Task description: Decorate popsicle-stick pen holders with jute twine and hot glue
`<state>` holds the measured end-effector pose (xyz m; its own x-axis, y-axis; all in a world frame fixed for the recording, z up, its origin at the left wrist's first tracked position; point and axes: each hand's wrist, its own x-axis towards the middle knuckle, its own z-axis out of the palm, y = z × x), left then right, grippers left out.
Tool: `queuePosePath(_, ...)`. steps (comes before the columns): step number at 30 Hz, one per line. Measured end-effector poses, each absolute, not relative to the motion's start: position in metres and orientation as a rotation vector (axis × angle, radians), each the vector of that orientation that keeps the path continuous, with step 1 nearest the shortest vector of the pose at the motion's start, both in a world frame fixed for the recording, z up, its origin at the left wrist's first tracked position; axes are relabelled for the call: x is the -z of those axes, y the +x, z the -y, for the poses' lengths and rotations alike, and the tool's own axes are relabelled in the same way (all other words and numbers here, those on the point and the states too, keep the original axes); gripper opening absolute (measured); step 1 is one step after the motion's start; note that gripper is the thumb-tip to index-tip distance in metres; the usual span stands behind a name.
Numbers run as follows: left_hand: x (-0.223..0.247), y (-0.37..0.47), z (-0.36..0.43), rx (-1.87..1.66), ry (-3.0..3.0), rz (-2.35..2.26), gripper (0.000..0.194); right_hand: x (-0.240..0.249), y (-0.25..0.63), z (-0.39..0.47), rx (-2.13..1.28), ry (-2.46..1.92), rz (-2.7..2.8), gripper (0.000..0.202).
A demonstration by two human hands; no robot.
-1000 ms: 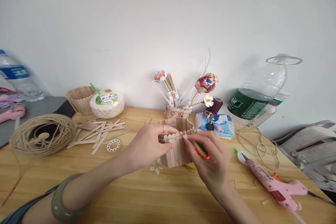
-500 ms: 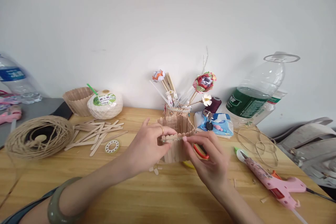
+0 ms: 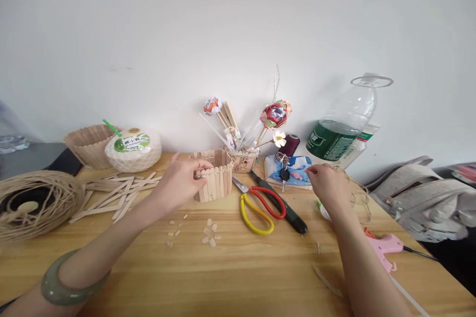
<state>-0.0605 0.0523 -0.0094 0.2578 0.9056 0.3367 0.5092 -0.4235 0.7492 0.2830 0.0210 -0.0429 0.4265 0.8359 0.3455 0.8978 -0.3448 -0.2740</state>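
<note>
A small box of wooden craft sticks (image 3: 215,183) stands upright on the table, with a thin beaded string along its front near the rim. My left hand (image 3: 186,176) grips the box at its left side, fingers over the rim and thumb in front. My right hand (image 3: 327,183) is raised apart from the box, in front of the blue tissue pack (image 3: 297,168). Its fingertips are pressed together; anything between them is too small to make out. Red-and-yellow-handled scissors (image 3: 260,203) lie between the hands, over a black-handled tool (image 3: 292,215).
Left are a twine coil (image 3: 44,198), loose craft sticks (image 3: 119,193), a white coconut (image 3: 136,151) and another stick container (image 3: 87,143). Paper flowers (image 3: 277,115) stand behind. A large bottle (image 3: 334,133) and pink glue gun (image 3: 386,247) are right. Small wood pieces (image 3: 210,233) lie in front.
My right hand has left the box's rim and moved right. My left hand stays on the box. The view has shifted, and the scissors and small wood pieces now show more fully.
</note>
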Motion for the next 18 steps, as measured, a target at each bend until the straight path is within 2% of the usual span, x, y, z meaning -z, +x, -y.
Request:
queuePosePath(8, 0.012, -0.068, -0.059, -0.943, 2.093, -1.281, 0.021, 0.044, 0.293, -0.022, 0.082, -2.038, 1.403, 0.022)
queuePosePath(12, 0.005, -0.072, -0.056, -0.905, 2.069, -1.184, 0.018, 0.036, 0.267, -0.020, -0.159, -1.727, 1.412, 0.025)
queuePosePath(14, 0.001, -0.073, -0.052, -0.854, 2.037, -1.164, 0.020, 0.036, 0.240, -0.017, -0.390, -1.531, 1.513, 0.036)
queuePosePath(18, -0.002, -0.070, -0.043, -0.853, 2.020, -1.043, 0.021, 0.043, 0.180, -0.006, -0.817, -1.188, 1.689, 0.083)
